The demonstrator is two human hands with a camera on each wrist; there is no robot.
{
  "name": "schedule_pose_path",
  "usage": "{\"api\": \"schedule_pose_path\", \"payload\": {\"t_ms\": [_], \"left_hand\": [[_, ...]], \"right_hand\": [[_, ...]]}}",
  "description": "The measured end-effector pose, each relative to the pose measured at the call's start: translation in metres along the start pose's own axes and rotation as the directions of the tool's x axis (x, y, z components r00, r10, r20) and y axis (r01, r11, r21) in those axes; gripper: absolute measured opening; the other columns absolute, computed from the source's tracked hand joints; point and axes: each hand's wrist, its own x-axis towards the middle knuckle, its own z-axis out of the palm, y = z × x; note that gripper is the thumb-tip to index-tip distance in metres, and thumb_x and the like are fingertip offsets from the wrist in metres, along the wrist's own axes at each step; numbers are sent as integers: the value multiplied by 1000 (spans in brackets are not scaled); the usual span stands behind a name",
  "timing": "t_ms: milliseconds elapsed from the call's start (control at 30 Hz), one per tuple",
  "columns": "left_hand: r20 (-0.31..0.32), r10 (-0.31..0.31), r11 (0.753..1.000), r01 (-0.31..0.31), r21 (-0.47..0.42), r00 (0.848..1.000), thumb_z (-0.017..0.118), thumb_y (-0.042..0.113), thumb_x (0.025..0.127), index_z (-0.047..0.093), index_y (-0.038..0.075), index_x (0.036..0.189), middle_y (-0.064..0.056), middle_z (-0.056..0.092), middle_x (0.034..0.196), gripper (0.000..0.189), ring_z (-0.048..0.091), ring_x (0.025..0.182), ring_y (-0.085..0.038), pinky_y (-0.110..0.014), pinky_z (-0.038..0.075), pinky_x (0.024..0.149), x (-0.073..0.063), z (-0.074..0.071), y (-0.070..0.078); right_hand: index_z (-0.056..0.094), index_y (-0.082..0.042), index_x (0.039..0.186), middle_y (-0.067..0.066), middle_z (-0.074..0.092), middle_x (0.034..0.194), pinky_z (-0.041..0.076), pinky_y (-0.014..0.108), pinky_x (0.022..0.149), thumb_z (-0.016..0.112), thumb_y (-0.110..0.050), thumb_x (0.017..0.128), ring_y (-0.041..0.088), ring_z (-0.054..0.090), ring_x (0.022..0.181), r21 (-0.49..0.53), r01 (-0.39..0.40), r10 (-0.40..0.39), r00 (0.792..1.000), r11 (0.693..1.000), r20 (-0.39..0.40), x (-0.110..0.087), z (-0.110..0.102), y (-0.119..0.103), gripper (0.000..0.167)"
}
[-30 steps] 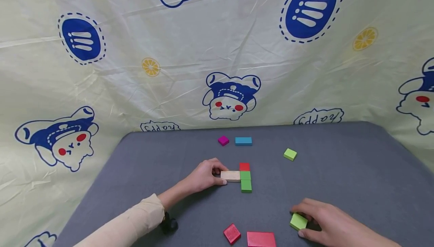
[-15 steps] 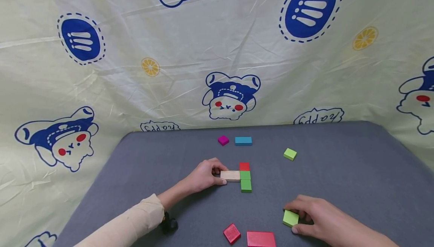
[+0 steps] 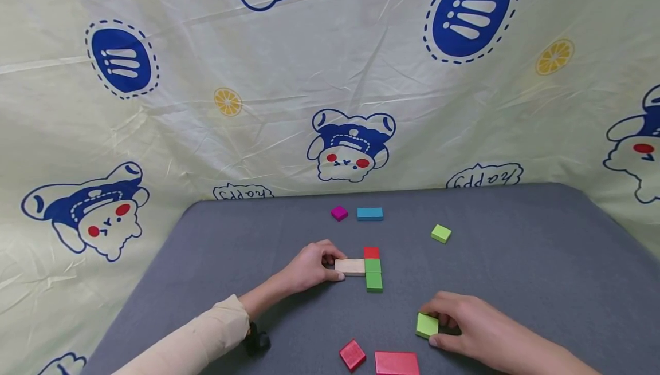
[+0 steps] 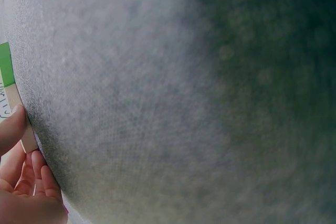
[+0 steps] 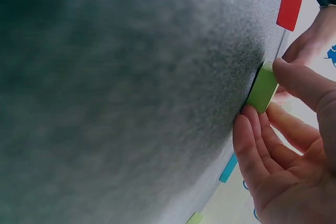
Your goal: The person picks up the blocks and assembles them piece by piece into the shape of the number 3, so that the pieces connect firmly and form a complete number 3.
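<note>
My left hand (image 3: 310,267) pinches the left end of a plain wooden block (image 3: 353,267) lying flat on the dark table. That block's right end meets a green block (image 3: 372,266). A second green block (image 3: 374,282) adjoins it on the near side, and a red block (image 3: 371,253) on the far side. Nearer and to the right, my right hand (image 3: 471,323) holds a light green block (image 3: 427,326) between thumb and fingers, at or just above the table. In the right wrist view, the thumb and fingertips grip this light green block (image 5: 264,88) at opposite sides.
At the front lie a red cube-like block (image 3: 353,355) and a larger red block (image 3: 397,363). Farther back are a magenta block (image 3: 339,213), a blue block (image 3: 370,214) and another light green block (image 3: 441,234). A printed curtain (image 3: 268,66) hangs behind the table (image 3: 515,249).
My right hand has moved left and slightly away from me, carrying the light green block along and turning it a little. The left hand stays where it was on the wooden block.
</note>
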Motion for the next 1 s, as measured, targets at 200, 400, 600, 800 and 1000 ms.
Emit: {"api": "schedule_pose_path", "payload": {"t_ms": [200,400,600,800,1000], "left_hand": [[2,0,1000,0,-7,1000,81,6,80,75,8,104,3,58,91,24,53,84,-15,-26,44,75,0,0,0],[1,5,1000,-5,-16,1000,81,7,80,75,9,103,4,58,91,24,53,85,-16,-25,44,75,0,1,-2],[0,8,1000,-8,-12,1000,81,8,80,75,9,103,4,58,91,24,54,85,-16,-26,44,75,0,1,-3],[4,1,1000,-1,-8,1000,81,8,80,75,10,103,4,58,90,24,54,85,-16,-26,44,76,-1,1,-2],[3,-3,1000,3,-10,1000,80,7,81,75,10,104,3,58,91,24,53,86,-17,-27,43,75,0,1,-1]], "right_hand": [[67,-22,113,-19,55,93,48,26,69,74,-38,87,-1,53,81,38,31,-31,999,999,-14,10,3,-6,31],[66,-22,114,-18,57,95,50,27,72,74,-33,87,0,55,83,67,18,-17,1000,998,-7,21,3,-12,30],[66,-22,113,-17,58,96,50,27,73,76,-29,87,2,55,83,59,-7,8,1000,998,-10,29,4,-16,30],[66,-22,113,-16,58,98,51,27,74,77,-28,86,2,56,84,57,-6,7,1000,998,-16,35,6,-19,30],[66,-23,113,-17,58,99,50,28,74,77,-28,86,2,56,85,37,-18,19,1000,999,-8,46,7,-24,31]]}}
